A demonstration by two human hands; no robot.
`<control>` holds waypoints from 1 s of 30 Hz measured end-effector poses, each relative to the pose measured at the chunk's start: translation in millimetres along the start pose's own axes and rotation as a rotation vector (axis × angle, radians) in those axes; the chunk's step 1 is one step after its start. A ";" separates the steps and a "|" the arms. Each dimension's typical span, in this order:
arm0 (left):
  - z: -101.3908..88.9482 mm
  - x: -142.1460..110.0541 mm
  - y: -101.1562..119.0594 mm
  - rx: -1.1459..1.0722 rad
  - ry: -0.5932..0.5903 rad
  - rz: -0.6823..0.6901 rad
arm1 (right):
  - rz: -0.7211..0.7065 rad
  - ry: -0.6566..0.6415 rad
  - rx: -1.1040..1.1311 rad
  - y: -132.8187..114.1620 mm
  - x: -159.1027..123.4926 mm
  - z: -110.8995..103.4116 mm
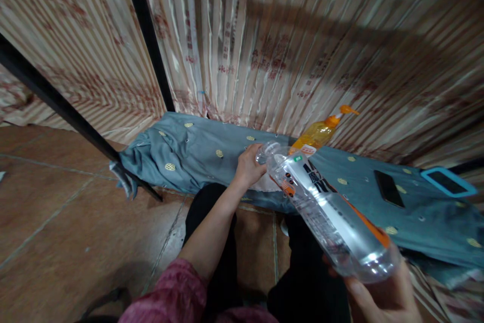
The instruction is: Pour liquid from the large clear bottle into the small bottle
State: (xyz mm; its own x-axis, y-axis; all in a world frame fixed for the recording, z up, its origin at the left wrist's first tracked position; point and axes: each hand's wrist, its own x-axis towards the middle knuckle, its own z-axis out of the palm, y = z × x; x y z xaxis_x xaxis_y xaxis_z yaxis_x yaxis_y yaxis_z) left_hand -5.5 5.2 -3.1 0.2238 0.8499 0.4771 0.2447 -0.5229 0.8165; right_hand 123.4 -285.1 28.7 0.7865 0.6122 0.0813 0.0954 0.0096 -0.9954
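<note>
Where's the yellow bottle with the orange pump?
In the head view, the yellow bottle is right of centre, just beyond the clear bottle and in front of the striped curtain, left of the phone.

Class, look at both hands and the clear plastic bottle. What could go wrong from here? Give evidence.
1. The clear plastic bottle might slip: the left hand is at its neck end, the right hand at its base, and these seem its only support.
2. The orange pump bottle might get knocked: on the patterned cloth, it appears close behind the other bottle's neck end, though whether they touch is unclear.
</note>
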 end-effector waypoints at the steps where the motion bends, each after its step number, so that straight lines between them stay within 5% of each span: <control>1: 0.0 -0.1 0.2 0.000 0.002 -0.001 | 0.003 0.003 0.006 -0.9 -0.4 0.8; 30: 2.0 0.2 -2.6 -0.023 0.011 0.021 | 0.024 0.007 0.016 4.3 2.7 -7.6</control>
State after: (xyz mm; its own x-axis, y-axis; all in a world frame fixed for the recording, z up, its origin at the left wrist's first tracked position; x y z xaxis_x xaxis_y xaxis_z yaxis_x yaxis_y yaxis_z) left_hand -4.1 6.6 -5.8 0.2186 0.8395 0.4974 0.2184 -0.5389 0.8136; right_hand 130.5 -289.4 25.1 0.7924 0.6073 0.0577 0.0668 0.0075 -0.9977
